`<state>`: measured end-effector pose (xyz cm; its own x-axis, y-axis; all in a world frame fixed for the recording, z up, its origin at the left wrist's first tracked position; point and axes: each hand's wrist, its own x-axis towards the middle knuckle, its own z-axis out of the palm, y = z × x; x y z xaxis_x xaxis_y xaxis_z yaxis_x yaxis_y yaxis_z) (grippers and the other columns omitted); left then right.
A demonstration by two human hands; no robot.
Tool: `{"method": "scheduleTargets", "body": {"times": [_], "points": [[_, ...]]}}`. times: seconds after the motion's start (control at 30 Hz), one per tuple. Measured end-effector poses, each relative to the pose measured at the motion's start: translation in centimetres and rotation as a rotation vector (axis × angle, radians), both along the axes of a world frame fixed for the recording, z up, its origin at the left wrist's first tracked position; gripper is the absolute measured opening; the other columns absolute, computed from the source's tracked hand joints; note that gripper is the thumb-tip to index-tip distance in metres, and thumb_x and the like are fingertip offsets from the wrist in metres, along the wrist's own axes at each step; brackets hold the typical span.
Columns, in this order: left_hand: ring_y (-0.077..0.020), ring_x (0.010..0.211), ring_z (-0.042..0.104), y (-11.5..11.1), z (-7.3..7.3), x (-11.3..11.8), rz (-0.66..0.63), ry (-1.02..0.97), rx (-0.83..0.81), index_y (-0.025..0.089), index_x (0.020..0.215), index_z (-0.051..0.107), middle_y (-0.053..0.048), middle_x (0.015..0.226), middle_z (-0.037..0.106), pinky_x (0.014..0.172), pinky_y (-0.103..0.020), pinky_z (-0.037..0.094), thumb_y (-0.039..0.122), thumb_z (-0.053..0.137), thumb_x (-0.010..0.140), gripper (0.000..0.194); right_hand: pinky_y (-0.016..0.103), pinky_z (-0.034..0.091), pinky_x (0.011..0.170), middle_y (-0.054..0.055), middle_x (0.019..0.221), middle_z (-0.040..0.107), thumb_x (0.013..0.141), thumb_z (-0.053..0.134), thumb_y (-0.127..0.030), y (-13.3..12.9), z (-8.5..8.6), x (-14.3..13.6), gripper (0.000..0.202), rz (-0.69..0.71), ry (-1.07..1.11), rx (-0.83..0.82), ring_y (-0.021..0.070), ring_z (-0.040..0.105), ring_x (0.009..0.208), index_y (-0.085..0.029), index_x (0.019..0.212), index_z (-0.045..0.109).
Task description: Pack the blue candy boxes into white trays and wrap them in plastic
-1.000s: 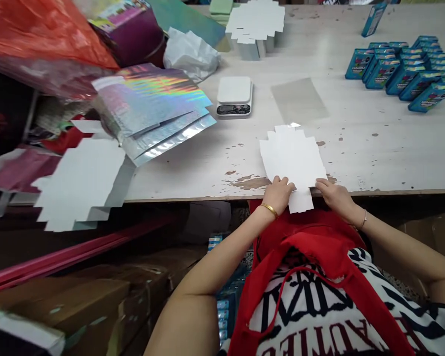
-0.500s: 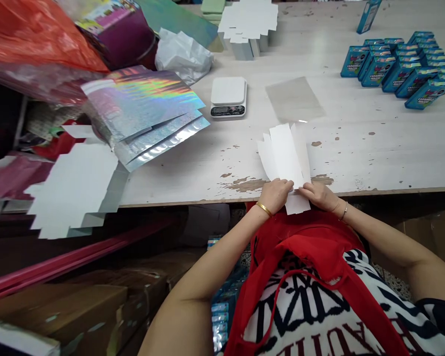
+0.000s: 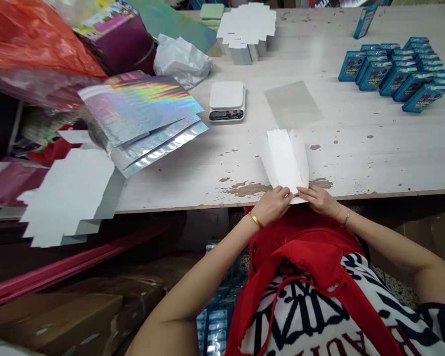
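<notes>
Head-camera view: a worn white table point(image 3: 356, 163) is bearing a half-folded white carton blank point(image 3: 285, 159), its long axis running away from the person. Both hands, left hand point(image 3: 275, 205) and right hand point(image 3: 319, 198), are pinching its near end at the table edge.

White digital scale point(image 3: 227, 101) near the middle of the worn pale surface point(image 3: 374, 148), with a translucent sheet point(image 3: 292, 104) lying flat just to its right. Rows of blue printed boxes point(image 3: 396, 74) at far right; a stack of white die-cut blanks point(image 3: 246, 29) at the far edge. Holographic foil bags point(image 3: 144, 116) fanned at left, beside crumpled white plastic point(image 3: 181, 59) and an orange plastic bag point(image 3: 29, 34).
</notes>
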<state>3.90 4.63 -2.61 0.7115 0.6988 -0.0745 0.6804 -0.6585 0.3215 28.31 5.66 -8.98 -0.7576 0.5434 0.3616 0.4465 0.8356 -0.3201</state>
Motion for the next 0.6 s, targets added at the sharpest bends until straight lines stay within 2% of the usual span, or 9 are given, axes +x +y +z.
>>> {"method": "scheduleTargets", "body": {"times": [0.07, 0.2, 0.3, 0.4, 0.5, 0.53, 0.6], "points": [[-0.0238, 0.096, 0.061, 0.5, 0.1, 0.3, 0.061, 0.052, -0.043, 0.018, 0.112, 0.066, -0.013, 0.103, 0.065, 0.080, -0.035, 0.051, 0.026, 0.042, 0.097, 0.029, 0.043, 0.055, 0.087, 0.016, 0.139, 0.055, 0.097, 0.037, -0.011, -0.1, -0.2, -0.3, 0.048, -0.048, 0.071, 0.014, 0.0237, 0.060, 0.111, -0.020, 0.144, 0.041], [-0.0217, 0.088, 0.067, 2.1, 0.7, 0.9, 0.252, 0.060, -0.139, 0.024, 0.112, 0.069, -0.007, 0.097, 0.073, 0.074, -0.030, 0.049, 0.036, 0.045, 0.098, 0.030, 0.043, 0.053, 0.096, 0.015, 0.154, 0.038, 0.097, 0.036, -0.011, -0.5, -0.4, -0.7, 0.057, -0.151, 0.126, -0.003, 0.0237, 0.049, 0.132, -0.027, 0.152, 0.026], [-0.0211, 0.084, 0.068, 3.2, 1.2, 1.3, 0.377, 0.048, -0.191, 0.025, 0.107, 0.070, -0.005, 0.089, 0.074, 0.072, -0.028, 0.048, 0.041, 0.052, 0.094, 0.027, 0.045, 0.054, 0.094, 0.013, 0.154, 0.039, 0.098, 0.035, -0.012, -0.8, -0.6, -1.0, 0.058, -0.152, 0.061, -0.028, 0.0245, 0.057, 0.121, -0.028, 0.153, 0.028], [-0.0216, 0.086, 0.068, 3.3, 1.1, 1.6, 0.456, -0.002, -0.234, 0.024, 0.109, 0.069, -0.004, 0.090, 0.074, 0.075, -0.029, 0.050, 0.040, 0.059, 0.090, 0.027, 0.047, 0.055, 0.087, 0.014, 0.152, 0.041, 0.098, 0.033, -0.014, -0.9, -0.5, -1.2, 0.056, -0.158, -0.036, -0.050, 0.0258, 0.063, 0.101, -0.023, 0.153, 0.031], [-0.0232, 0.103, 0.065, 1.7, 0.1, 1.3, 0.541, -0.238, -0.097, 0.021, 0.127, 0.059, -0.010, 0.113, 0.070, 0.089, -0.034, 0.052, 0.036, 0.055, 0.092, 0.038, 0.050, 0.055, 0.082, 0.013, 0.153, 0.039, 0.097, 0.029, -0.013, -0.9, -0.1, -1.4, 0.056, -0.151, -0.109, -0.056, 0.0266, 0.061, 0.092, -0.018, 0.153, 0.032], [-0.0247, 0.115, 0.061, 0.9, -0.4, 1.0, 0.583, -0.346, 0.006, 0.020, 0.135, 0.053, -0.012, 0.125, 0.064, 0.097, -0.038, 0.050, 0.035, 0.053, 0.093, 0.044, 0.050, 0.055, 0.081, 0.013, 0.153, 0.039, 0.097, 0.027, -0.012, -0.8, 0.1, -1.4, 0.056, -0.143, -0.123, -0.051, 0.0266, 0.061, 0.091, -0.017, 0.153, 0.032], [-0.0283, 0.137, 0.042, -1.0, -1.7, 0.5, 0.700, -0.527, 0.203, 0.021, 0.148, 0.033, -0.016, 0.148, 0.044, 0.112, -0.045, 0.039, 0.038, 0.052, 0.094, 0.060, 0.049, 0.054, 0.081, 0.014, 0.153, 0.039, 0.096, 0.025, -0.010, -0.7, 0.3, -1.4, 0.057, -0.124, -0.138, -0.033, 0.0263, 0.059, 0.091, -0.015, 0.153, 0.032]]}}
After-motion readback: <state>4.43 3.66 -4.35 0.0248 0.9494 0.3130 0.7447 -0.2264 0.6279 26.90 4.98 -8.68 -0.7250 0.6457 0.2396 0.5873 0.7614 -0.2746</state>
